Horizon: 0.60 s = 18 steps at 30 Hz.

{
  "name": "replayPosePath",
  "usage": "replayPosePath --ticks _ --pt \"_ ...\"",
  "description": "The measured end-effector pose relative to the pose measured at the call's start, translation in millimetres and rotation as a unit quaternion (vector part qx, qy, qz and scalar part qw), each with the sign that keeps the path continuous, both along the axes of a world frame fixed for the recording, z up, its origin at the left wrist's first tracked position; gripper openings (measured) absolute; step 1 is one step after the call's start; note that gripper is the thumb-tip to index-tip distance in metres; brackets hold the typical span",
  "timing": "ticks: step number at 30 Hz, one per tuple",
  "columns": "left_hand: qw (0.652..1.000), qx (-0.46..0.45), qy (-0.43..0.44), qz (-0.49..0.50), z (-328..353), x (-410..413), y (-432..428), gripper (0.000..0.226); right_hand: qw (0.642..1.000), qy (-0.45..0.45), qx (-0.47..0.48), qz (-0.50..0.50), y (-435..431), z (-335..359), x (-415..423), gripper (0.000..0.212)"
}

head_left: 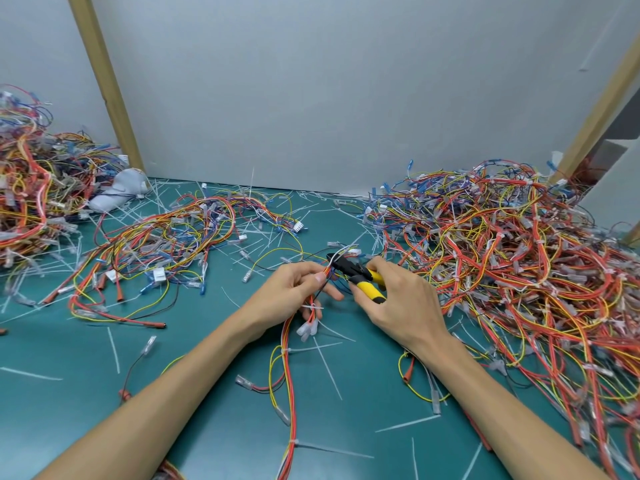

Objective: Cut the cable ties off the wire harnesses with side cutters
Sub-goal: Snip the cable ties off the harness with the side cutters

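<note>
My left hand (294, 289) pinches a wire harness (289, 368) of red, orange and yellow wires near its upper end, above the green mat. The harness trails down toward me and carries white cable ties (313, 307) along its length. My right hand (398, 299) grips yellow-handled side cutters (360, 277). Their black jaws point left and sit at the wires just past my left fingertips, beside a white connector (353, 251). Whether the jaws touch a tie is not visible.
A big heap of harnesses (512, 258) fills the right side. A smaller spread pile (166, 237) lies centre left, and another heap (31, 188) far left beside a grey cloth (121, 190). Cut tie strips (327, 372) litter the green mat (69, 348). A grey wall stands behind.
</note>
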<state>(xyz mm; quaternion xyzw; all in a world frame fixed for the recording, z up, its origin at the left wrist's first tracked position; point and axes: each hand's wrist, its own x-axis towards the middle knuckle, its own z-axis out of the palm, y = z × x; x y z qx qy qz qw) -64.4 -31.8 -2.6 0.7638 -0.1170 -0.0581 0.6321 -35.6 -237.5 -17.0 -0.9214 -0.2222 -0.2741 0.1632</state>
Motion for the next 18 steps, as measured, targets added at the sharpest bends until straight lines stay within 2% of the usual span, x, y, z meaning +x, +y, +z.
replayPosePath --ticks 18 --pt "1.000 0.012 -0.007 0.005 2.4 -0.4 -3.3 0.017 1.000 -0.005 0.011 -0.003 1.5 -1.9 0.2 0.041"
